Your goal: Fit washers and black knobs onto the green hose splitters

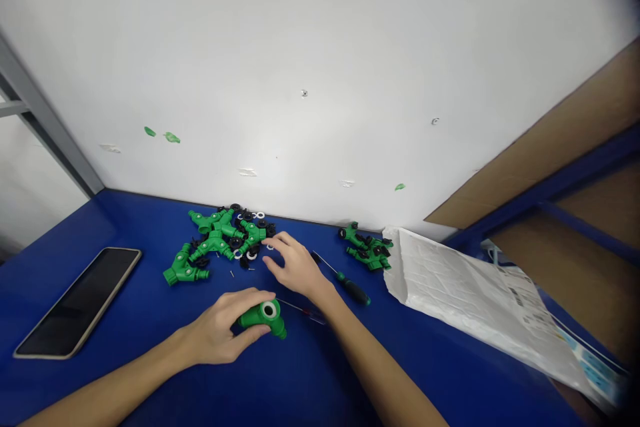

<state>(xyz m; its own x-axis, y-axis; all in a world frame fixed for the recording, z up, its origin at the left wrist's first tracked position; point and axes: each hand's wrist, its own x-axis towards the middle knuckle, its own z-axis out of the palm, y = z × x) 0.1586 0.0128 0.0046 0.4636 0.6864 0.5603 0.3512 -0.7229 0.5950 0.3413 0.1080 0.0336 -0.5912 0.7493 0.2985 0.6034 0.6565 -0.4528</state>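
Observation:
My left hand (227, 327) grips a green plastic Y-shaped hose connector (257, 317), fingers on one side and thumb on the other. A white washer (269, 309) shows in its upturned round opening. My right hand (293, 263) reaches over the right edge of a pile of green Y connectors (216, 240), close to small black plastic parts (249, 259) and white rings (261, 215). Its thumb and index finger are apart, with nothing visible between them. Beneath my right wrist lies a thin screwdriver (307, 312), partly hidden by the forearm.
A screwdriver with a black and green handle (354, 288) lies right of my right hand. Behind it are several green connectors with black parts (370, 253), beside a white plastic mailer bag (460, 287). At the left lies a phone (80, 300). A white wall (300, 133) bounds the blue table (165, 347).

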